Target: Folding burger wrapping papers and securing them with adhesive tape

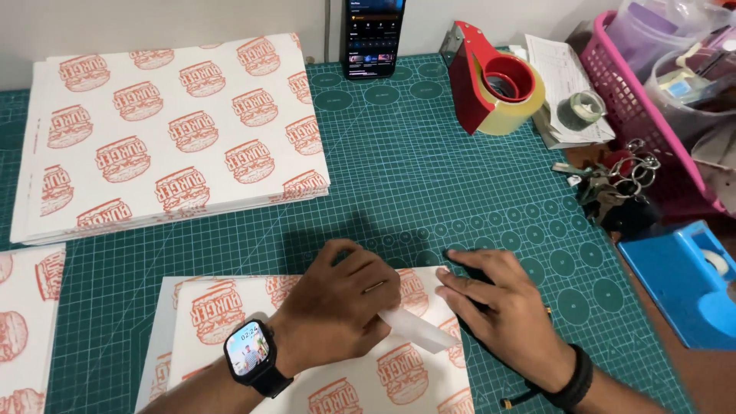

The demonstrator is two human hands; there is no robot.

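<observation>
At the cutting mat's (429,176) near edge, my left hand (337,303) pinches a white strip (418,330) running down-right across the printed paper sheet (322,376); my right hand (498,307), closer to its free end, presses flat, fingers spread. A stack of printed sheets (172,130) fills the far-left corner.

A single camera, worn on the person's head, is looking steeply down and forward over a green gridded cutting mat (399,184) toward a pale wall running along the top edge. It is sitting close to the work, so the left hand (337,303) and right hand (502,307) are filling the lower middle of the frame, with the forearms entering from the bottom edge. No second view is sharing this scene.
</observation>
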